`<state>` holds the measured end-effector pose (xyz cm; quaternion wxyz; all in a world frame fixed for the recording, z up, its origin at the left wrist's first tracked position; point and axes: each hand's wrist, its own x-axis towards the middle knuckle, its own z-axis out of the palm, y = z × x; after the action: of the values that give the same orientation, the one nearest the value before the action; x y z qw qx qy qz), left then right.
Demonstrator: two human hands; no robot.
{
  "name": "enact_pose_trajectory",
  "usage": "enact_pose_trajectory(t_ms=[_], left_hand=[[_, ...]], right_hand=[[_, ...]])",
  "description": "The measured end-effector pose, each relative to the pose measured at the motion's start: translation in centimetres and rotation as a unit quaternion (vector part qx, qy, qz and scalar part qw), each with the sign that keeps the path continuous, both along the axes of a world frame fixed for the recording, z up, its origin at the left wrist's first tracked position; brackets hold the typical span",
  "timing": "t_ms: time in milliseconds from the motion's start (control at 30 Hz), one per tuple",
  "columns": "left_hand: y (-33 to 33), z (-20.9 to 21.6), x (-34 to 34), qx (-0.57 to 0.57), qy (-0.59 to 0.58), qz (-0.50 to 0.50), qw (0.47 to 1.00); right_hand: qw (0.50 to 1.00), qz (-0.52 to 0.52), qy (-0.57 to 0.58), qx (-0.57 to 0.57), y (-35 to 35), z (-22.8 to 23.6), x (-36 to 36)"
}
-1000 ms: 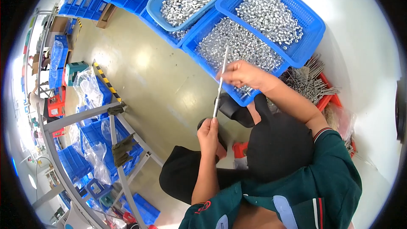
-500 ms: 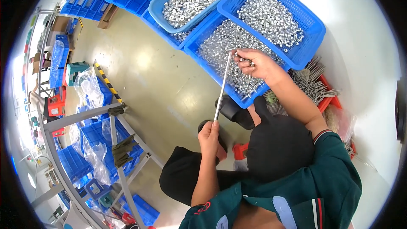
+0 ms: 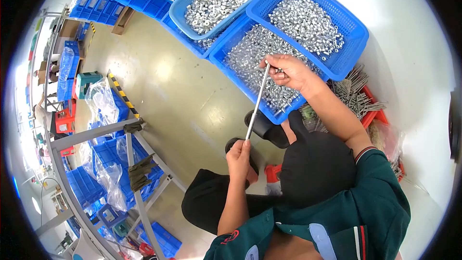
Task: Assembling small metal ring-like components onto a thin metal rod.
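Note:
My left hand (image 3: 238, 159) is closed around the lower end of a slim silvery metal rod (image 3: 258, 101), which slants up and away to the right. At the rod's far end, the thumb and forefinger of my right hand (image 3: 291, 73) pinch together, touching or nearly touching its tip. Small shiny metal nuts (image 3: 279, 71) show between the curled fingers of that hand; how many is hidden. Below the right hand lies a blue basket (image 3: 221, 50) filled with loose small metal nuts.
Another blue basket (image 3: 358, 36) of metal parts overlaps the first, and a lighter blue basket (image 3: 177, 17) stands to its left. Metal rods (image 3: 353, 94) lie in a red bin (image 3: 380, 115) at the right. A grey metal frame (image 3: 96, 132) stands at left.
The rod's far end has shifted slightly right, to my right fingertips. My left hand has moved a little right with it. The right fingers have curled in more over the nuts.

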<state>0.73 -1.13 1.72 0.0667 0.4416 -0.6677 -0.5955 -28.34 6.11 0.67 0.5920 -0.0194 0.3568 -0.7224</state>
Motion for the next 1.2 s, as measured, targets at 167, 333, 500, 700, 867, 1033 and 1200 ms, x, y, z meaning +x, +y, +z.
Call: enact_pose_trajectory(t_ms=[167,333,500,700,867,1033,1200], left_hand=[[0.1,-0.2,0.2,0.017,0.026,0.008,0.999],[0.1,0.3,-0.3,0.036,0.022,0.026,0.999],[-0.2,0.4,-0.5,0.049,0.02,0.053,0.997],[-0.2,0.4,-0.6,0.095,0.03,0.059,0.993],[-0.2,0.1,-0.3,0.094,0.03,0.06,0.993],[-0.1,0.3,-0.5,0.086,0.031,0.057,0.994],[0.0,0.3,-0.5,0.066,0.025,0.039,0.997]], right_hand=[[0.997,-0.044,-0.009,-0.063,-0.5,0.5,1.2],[0.996,0.034,0.084,-0.01,-1.1,0.8,3.7],[0.942,0.228,0.238,0.064,-1.1,0.8,4.5],[0.969,-0.132,-0.209,-0.006,-0.5,-3.6,0.0],[0.97,-0.124,-0.185,0.096,-0.4,-4.1,0.9],[0.99,-0.069,-0.109,0.049,0.0,-2.9,0.4],[0.985,-0.061,-0.155,-0.04,0.1,-2.4,0.6]])
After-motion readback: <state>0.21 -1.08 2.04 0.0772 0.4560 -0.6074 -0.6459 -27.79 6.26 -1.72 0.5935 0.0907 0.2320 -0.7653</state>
